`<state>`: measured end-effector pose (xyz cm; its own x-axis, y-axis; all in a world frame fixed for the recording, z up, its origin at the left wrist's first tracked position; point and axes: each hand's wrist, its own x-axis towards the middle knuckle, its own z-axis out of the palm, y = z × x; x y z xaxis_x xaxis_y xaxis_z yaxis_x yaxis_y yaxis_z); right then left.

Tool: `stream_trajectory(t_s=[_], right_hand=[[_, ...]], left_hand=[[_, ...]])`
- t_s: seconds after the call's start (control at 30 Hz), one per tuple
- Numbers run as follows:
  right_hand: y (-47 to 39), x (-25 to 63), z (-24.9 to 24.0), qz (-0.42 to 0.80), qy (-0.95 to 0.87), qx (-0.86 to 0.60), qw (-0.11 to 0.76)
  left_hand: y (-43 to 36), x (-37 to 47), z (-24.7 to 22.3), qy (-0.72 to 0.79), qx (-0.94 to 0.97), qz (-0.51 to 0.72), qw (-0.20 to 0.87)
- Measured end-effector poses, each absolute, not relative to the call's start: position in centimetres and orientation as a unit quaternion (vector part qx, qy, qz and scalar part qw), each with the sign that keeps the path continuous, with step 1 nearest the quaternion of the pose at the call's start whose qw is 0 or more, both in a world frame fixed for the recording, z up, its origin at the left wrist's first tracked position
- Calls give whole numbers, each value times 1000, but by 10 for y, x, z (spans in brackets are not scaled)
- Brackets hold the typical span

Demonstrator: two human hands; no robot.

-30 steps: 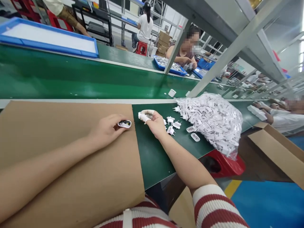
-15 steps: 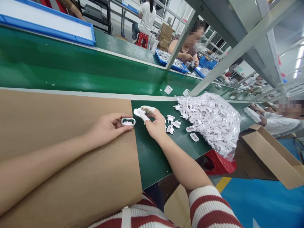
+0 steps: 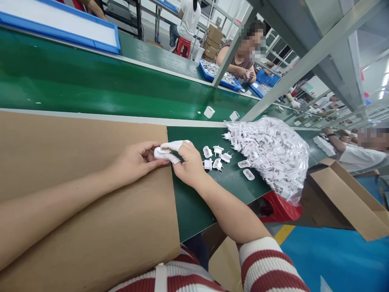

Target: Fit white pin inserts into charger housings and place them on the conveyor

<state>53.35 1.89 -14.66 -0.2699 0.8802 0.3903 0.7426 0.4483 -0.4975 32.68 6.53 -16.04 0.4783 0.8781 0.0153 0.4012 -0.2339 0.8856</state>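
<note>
My left hand grips a white oval housing above the right edge of the brown cardboard. My right hand, its thumb and a finger wrapped in white covers, pinches a white cap over the open end of that housing. Cap and housing meet, and the inside is hidden. Right of my right hand, several white plug pieces lie on the green table. A clear bag full of white plug pieces stands beyond them, with a loose oval piece near it.
A green conveyor runs behind the table, bearing a few white housings. A metal post slants up beside the bag. An open carton and a red stool are at the right. People sit across the conveyor and at the far right.
My right hand has moved left and brought the white cap onto the housing in my left hand. The housings on the conveyor have shifted slightly left.
</note>
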Motion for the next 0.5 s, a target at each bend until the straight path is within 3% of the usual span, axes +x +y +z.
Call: stream_trajectory(t_s=[0.17,0.33,0.5], right_hand=[[17,531,-136,105,-791,-537,274],[16,526,-130,142,-759,-564,291],[20,525,-134,200,-727,-561,341]], left_hand=[[66,326,-160,414,768,273,405],[68,323,-156,435,839,221,242],[68,322,-143,435,849,193,231]])
